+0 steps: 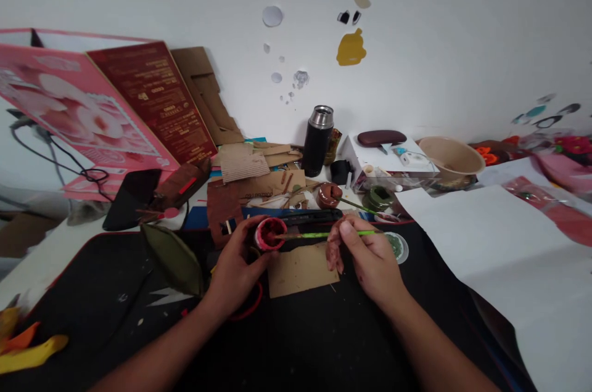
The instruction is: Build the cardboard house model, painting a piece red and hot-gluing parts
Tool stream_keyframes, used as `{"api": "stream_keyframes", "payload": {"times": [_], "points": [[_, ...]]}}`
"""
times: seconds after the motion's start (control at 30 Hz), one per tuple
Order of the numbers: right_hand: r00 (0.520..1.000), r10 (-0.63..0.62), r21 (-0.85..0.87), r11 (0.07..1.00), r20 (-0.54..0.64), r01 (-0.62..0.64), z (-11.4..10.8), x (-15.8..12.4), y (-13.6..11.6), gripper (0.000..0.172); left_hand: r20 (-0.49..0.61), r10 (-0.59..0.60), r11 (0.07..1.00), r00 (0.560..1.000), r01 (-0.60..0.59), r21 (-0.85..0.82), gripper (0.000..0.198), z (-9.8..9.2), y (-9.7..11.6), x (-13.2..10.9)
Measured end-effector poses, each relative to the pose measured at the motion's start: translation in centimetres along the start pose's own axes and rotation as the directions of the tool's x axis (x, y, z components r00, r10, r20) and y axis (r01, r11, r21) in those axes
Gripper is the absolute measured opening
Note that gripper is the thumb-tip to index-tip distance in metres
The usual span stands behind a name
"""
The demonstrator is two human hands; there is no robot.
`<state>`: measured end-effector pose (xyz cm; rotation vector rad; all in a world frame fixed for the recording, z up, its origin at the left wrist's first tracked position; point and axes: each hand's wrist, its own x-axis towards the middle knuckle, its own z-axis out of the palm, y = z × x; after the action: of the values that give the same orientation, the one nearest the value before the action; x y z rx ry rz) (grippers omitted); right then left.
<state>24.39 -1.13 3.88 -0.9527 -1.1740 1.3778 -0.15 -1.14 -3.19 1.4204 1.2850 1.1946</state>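
My left hand (238,265) is wrapped round a small paint jar (259,241) with red paint inside, its mouth tilted toward me. Between the thumb and fingers of my right hand (370,259) is a paintbrush (308,235) with a green handle. The brush tip reaches into the jar's mouth. Brownish stains mark the fingers of my right hand. Below the brush lies a piece of cardboard (303,270) on the black mat (296,343). A small clear dish with green contents (398,248) sits just right of my right hand.
Open brown (328,193) and green (380,197) paint jars stand behind my hands, near a black thermos (317,144). Scissors (171,297) and a dark green pouch (173,256) lie left. A pink box (83,102), a tan bowl (451,158) and white paper (490,238) flank the mat.
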Motion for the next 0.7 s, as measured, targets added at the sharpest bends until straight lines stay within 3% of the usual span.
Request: {"api": "stream_keyframes", "payload": {"times": [0.3, 0.5, 0.6, 0.7], "points": [[0.986, -0.097, -0.292, 0.947, 0.136, 0.133, 0.7, -0.9, 0.0, 0.044, 0.055, 0.151, 0.948, 0.987, -0.16, 0.274, 0.043, 0.1, 1.5, -0.4], [0.971, -0.126, -0.455, 0.866, 0.202, 0.207, 1.0, -1.0, 0.0, 0.036, 0.093, 0.156, 0.931, 0.983, -0.177, 0.319, 0.043, 0.2, 1.3, -0.4], [0.969, -0.139, -0.461, 0.859, 0.205, 0.221, 0.9, -1.0, -0.3, 0.038, 0.092, 0.119, 0.946, 0.989, -0.141, 0.293, 0.047, 0.0, 1.1, -0.3], [0.981, -0.153, -0.372, 0.909, 0.122, 0.188, 0.7, -1.1, -0.5, 0.04, 0.081, 0.1, 0.952, 0.992, -0.119, 0.281, 0.048, -0.1, 1.2, -0.3]]}}
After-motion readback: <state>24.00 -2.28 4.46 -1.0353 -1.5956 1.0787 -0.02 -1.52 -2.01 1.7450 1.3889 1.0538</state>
